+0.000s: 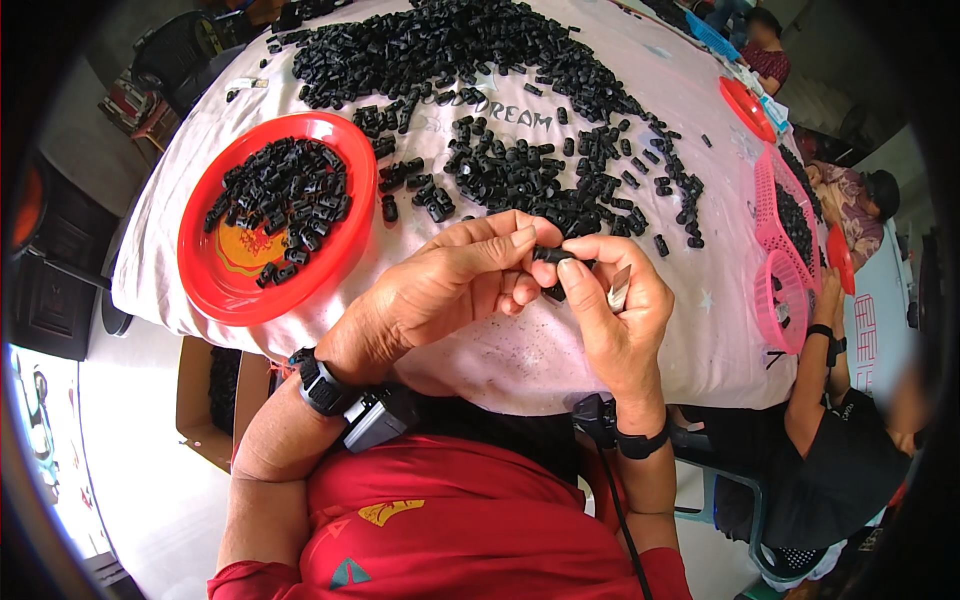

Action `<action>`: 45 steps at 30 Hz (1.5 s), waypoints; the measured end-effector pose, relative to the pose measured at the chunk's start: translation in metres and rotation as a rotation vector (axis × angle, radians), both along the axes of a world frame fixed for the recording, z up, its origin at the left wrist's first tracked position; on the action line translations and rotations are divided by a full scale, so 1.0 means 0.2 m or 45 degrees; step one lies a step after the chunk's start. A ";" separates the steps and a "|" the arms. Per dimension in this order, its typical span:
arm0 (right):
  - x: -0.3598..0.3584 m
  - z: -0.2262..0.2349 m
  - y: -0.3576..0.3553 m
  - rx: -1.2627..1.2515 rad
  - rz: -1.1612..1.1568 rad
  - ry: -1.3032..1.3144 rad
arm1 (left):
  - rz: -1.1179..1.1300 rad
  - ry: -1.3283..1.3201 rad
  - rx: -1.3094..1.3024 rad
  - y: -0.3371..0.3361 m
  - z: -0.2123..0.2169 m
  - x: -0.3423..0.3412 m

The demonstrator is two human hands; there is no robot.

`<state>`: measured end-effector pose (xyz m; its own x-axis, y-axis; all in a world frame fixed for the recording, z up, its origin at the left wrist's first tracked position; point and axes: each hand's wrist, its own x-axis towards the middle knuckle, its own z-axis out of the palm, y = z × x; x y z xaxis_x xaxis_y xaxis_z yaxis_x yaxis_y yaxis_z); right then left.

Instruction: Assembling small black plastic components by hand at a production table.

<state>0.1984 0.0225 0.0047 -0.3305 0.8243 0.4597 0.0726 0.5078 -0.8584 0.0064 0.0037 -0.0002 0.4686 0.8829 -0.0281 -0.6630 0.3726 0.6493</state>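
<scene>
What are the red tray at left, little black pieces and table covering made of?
Red tray: probably glossy plastic; its rim shines.
Black pieces: likely plastic with a slight sheen, judging by small highlights, though I can't be sure.
Table covering: apparently matte fabric; it creases and drapes.

Fisheye up on that person's head, tipped down and forward, close over the work
It peers onto the bare left hand (455,275) and bare right hand (628,318), their grip near mid-view; the red printed cloth shirt (450,525) fills the space below that grip, the pale pink cloth-covered table (470,370) spreads beyond it.
</scene>
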 end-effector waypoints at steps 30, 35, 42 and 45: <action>-0.04 0.00 0.02 1.004 -0.283 -0.286 | 0.090 0.174 0.089 -0.01 -0.02 0.03; -0.02 0.01 0.00 0.983 -0.253 -0.293 | 0.077 0.142 0.073 -0.01 -0.02 0.03; -0.04 0.04 -0.04 0.724 -0.219 -0.189 | 0.067 0.113 0.089 -0.01 -0.02 0.03; -0.04 0.04 -0.04 0.674 -0.202 -0.215 | 0.038 0.126 0.096 -0.01 -0.03 0.02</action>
